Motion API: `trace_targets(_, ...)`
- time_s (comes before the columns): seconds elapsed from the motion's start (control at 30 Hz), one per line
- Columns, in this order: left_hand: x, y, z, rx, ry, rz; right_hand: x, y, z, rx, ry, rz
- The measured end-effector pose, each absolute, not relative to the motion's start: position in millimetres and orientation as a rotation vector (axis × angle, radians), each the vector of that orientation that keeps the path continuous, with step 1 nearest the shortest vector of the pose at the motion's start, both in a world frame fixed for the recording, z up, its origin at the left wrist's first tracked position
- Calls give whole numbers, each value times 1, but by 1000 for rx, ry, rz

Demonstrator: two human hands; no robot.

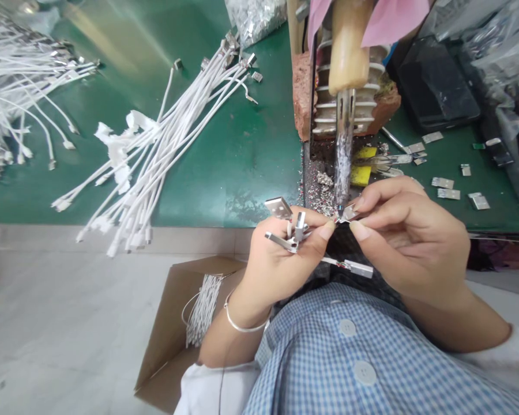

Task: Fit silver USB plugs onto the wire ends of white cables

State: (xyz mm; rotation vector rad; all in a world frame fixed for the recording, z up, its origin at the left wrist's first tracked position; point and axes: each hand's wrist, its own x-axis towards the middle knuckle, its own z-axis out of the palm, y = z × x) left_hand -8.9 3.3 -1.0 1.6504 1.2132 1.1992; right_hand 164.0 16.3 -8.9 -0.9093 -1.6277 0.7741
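My left hand is closed around several white USB cables, whose metal plugs stick out above the thumb and one plug hangs below. Between its thumb and forefinger it pinches a cable's wire end. My right hand pinches a small metal USB connector against that end, just right of the left fingertips. Pointing straight down, a soldering iron with a wooden handle is fixed above, its dark tip at the joint between both hands. Whether the tip touches the wires I cannot tell.
A bundle of white cables lies on the green table, with a larger pile at far left. Loose connectors are scattered right, near a black box. Bricks flank the iron. A cardboard box with cables stands below.
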Motion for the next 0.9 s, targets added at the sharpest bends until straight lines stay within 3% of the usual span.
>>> trace_targets(0.9,-8,3,1,1620,1229,1201,162,18,-9,-893,-1592,831)
